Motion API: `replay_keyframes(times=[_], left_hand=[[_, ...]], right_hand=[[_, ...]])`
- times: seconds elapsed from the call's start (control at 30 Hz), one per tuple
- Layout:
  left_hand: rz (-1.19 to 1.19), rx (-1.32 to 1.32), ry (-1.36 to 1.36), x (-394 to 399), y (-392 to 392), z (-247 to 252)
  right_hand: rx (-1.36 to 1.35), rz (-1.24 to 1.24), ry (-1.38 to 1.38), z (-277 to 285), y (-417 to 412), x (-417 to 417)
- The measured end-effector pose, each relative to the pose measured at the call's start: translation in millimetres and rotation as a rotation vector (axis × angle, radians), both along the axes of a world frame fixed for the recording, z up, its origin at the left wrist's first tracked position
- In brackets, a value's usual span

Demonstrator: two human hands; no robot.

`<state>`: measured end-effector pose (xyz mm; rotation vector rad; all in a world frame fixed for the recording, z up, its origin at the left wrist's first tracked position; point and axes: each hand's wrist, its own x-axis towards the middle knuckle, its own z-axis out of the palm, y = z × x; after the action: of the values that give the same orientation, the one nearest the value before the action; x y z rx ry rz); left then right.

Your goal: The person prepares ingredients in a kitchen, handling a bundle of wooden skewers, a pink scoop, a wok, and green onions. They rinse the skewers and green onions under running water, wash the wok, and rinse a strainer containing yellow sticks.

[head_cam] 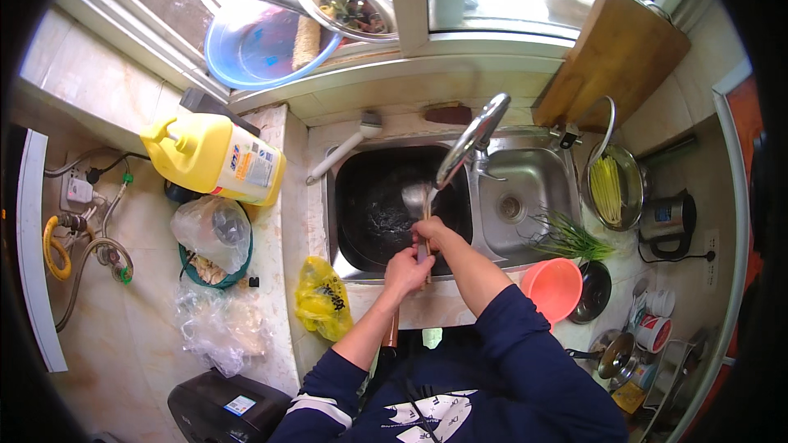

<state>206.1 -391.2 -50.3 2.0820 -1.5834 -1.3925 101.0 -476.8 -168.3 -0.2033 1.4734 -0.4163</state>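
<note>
Both hands meet over the right part of a dark wok [375, 221] that sits in the left sink basin. Water from the chrome faucet [471, 141] falls onto a metal ladle or spatula head [415, 197] and slender wooden sticks, perhaps chopsticks [428, 203]. My right hand [431, 231] is closed around these near the stream. Just below it, my left hand [407, 271] grips the lower handle part. How the utensils are shared between the hands is partly hidden by the fingers. The wok's brown handle [391, 329] points towards my body under the left forearm.
Green onions [572, 240] lie over the edge of the right steel basin [523, 184]. Beside them stand a pink bowl [551, 289] and a black lid [592, 292]. A yellow bag [323, 298], a large yellow jug [215, 157] and a plastic-covered bowl [212, 240] are on the left.
</note>
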Motion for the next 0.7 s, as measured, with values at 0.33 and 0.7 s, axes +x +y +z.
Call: replay_keyframes(times=[0.33, 0.7], left_hand=[[0.171, 0.297, 0.099, 78, 91, 12], [0.291, 0.502, 0.335, 100, 96, -13]], right_hand=[[-0.085, 0.747, 0.311, 20, -36, -43], [-0.712, 1.665, 0.958, 14, -46, -48]])
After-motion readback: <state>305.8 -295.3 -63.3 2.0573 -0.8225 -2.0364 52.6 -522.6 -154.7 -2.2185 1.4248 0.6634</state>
